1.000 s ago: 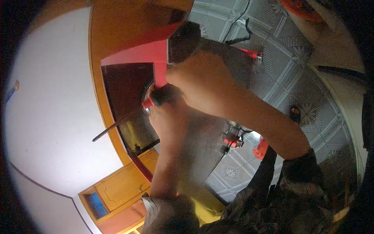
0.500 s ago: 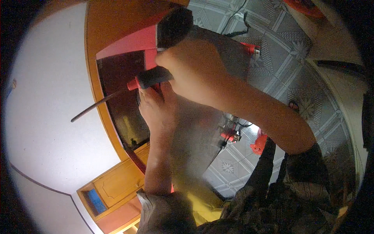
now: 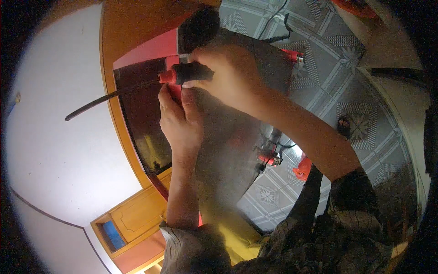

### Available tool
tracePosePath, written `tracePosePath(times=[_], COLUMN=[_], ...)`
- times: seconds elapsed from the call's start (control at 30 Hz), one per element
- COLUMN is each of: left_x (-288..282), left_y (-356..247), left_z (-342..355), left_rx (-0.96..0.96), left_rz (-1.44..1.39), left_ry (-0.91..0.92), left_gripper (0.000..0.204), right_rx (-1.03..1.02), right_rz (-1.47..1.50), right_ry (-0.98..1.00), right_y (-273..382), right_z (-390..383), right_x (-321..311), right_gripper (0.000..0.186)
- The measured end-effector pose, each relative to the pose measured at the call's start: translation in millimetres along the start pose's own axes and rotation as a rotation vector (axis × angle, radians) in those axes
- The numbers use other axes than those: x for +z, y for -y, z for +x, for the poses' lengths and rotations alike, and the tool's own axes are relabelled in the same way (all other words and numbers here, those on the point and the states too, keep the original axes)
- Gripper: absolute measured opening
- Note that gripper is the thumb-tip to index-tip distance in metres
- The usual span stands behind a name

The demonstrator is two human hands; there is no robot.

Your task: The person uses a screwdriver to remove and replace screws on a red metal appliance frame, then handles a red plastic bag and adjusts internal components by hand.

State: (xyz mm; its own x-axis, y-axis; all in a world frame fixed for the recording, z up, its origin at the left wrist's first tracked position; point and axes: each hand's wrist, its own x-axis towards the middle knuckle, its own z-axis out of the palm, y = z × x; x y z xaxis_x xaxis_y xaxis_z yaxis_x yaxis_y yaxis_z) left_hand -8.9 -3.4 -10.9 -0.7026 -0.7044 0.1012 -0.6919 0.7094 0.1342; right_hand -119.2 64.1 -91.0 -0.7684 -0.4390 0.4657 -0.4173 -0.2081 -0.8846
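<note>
One screwdriver being handled, seemingly: right hand curled round it, left hand half-curled, hold unclear, the next move calling for steadiness

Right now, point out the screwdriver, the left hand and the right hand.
Screwdriver (image 3: 112, 95), head view: its dark shaft.
Left hand (image 3: 180, 125), head view: back of the hand.
Right hand (image 3: 230, 75), head view: back of the hand.

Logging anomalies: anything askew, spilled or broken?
No clear spill or damage. Mildly odd: a black cord or strap lies bent and loose on the tiled floor, and the screwdriver in the right hand has no fastener visible at its tip.
</note>
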Motion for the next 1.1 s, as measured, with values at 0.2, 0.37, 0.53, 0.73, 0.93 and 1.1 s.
tracePosePath(times=[0.2, 0.37, 0.53, 0.73, 0.93, 1.1], left_x=[-1, 3, -7, -5, -6, -2], left_y=[10, 12, 11, 20, 18, 7], left_z=[3, 11, 17, 15, 13, 11], left_rx=[-0.012, 0.042, -0.012, -0.051, 0.068, -0.006], left_rz=[-0.359, -0.406, -0.182, -0.346, -0.354, -0.090], left_ry=[-0.021, -0.049, 0.003, 0.092, 0.142, 0.053], left_gripper=[0.038, 0.040, 0.035, 0.025, 0.029, 0.039], right_rx=[-0.095, -0.156, -0.201, -0.268, -0.299, 0.213], right_rz=[-0.063, -0.085, -0.104, -0.234, -0.138, 0.418], right_ry=[0.028, 0.027, 0.039, 0.129, 0.073, -0.068], right_y=[-5, -12, -15, -21, -23, -34], right_z=[-2, -3, -2, -5, -3, -3], right_x=[3, 2, 4, 0, -4, -37], right_gripper=[0.035, 0.034, 0.034, 0.034, 0.027, 0.024])
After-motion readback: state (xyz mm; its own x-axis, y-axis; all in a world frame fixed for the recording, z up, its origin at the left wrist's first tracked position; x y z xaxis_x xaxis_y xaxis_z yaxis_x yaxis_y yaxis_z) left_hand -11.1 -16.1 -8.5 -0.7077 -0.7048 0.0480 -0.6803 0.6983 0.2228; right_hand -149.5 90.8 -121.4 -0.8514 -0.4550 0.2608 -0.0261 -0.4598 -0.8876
